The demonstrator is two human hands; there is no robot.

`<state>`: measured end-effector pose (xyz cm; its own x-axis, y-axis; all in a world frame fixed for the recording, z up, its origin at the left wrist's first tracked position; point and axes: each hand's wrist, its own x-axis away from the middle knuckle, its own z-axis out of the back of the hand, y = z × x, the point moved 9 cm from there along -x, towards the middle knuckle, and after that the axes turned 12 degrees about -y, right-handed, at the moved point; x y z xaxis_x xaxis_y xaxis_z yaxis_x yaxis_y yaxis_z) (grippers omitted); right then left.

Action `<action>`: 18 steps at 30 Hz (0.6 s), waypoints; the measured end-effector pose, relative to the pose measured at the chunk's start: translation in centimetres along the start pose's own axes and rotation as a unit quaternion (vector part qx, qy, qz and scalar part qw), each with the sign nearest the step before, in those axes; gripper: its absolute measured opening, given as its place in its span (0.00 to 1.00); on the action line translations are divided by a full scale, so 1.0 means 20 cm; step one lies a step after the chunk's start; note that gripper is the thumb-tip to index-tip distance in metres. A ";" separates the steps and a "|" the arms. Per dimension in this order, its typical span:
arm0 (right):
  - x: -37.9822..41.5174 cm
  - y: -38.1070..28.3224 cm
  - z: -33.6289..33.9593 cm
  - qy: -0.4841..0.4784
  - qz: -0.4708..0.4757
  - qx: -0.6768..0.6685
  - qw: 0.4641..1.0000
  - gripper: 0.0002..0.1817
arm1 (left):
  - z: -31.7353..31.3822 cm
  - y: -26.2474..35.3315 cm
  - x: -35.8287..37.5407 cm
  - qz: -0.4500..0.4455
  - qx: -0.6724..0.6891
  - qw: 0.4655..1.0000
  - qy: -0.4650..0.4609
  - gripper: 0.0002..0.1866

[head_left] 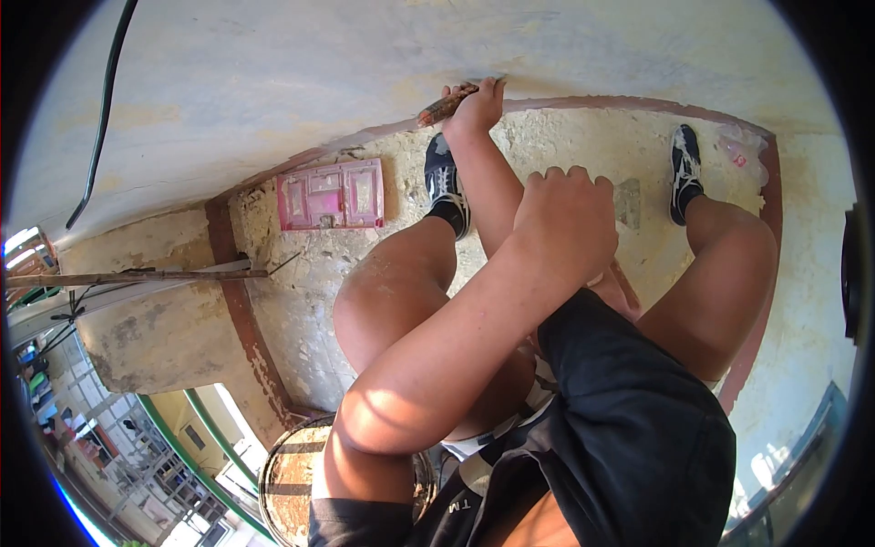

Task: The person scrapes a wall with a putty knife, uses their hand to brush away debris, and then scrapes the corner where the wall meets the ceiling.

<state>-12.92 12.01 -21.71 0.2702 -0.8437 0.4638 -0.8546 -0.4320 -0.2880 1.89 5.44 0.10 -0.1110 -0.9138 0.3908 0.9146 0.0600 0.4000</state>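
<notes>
My right hand (478,111) is closed around a hand tool with a worn, stained brown handle (447,106). It is held close against the pale wall (583,50), just above the reddish-brown border strip. The tool's working end is mostly hidden by my fingers. My left hand (567,214) is a fist in front of my right arm, knuckles facing up, and what it holds, if anything, I cannot tell. Beside this fist shows a grey patch with a lighter triangle (629,202). A brown stick-like piece (627,279) shows below it, partly covered.
A pink plastic panel (333,196) with white smears lies left of my shoe (445,182). A clear plastic bag (743,155) lies in the right corner. At lower left stands a round drum-like container (292,488). A bamboo pole (137,278) and black cable (105,109) are at left.
</notes>
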 end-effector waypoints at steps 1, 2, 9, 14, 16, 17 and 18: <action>-0.02 -0.01 0.00 0.019 0.007 -0.014 1.000 0.22 | 0.00 0.00 0.00 0.010 0.018 1.000 -0.014 0.14; -0.03 -0.01 0.02 0.040 0.012 -0.027 0.999 0.22 | -0.02 -0.01 0.01 0.022 0.038 0.999 -0.031 0.12; 0.01 -0.02 0.03 0.002 -0.006 0.022 1.000 0.11 | -0.03 0.00 -0.01 0.015 0.023 0.999 -0.036 0.13; 0.01 -0.02 0.04 0.028 0.002 0.015 1.000 0.13 | -0.03 -0.01 0.00 0.005 0.012 1.000 -0.017 0.18; 0.00 -0.01 0.06 0.012 0.007 0.037 0.999 0.11 | -0.02 -0.01 0.01 0.009 0.022 0.999 -0.024 0.15; 0.00 -0.01 0.06 -0.003 0.012 0.059 0.998 0.10 | -0.02 -0.01 0.01 0.013 0.032 0.999 -0.032 0.13; 0.00 -0.03 0.06 -0.007 0.015 0.060 0.998 0.10 | -0.01 -0.01 0.01 0.011 0.031 0.999 -0.028 0.13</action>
<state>-11.98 11.88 -22.50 0.2516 -0.8607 0.4427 -0.8030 -0.4409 -0.4009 1.78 5.18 -0.06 -0.1149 -0.8879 0.4454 0.8910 0.1061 0.4414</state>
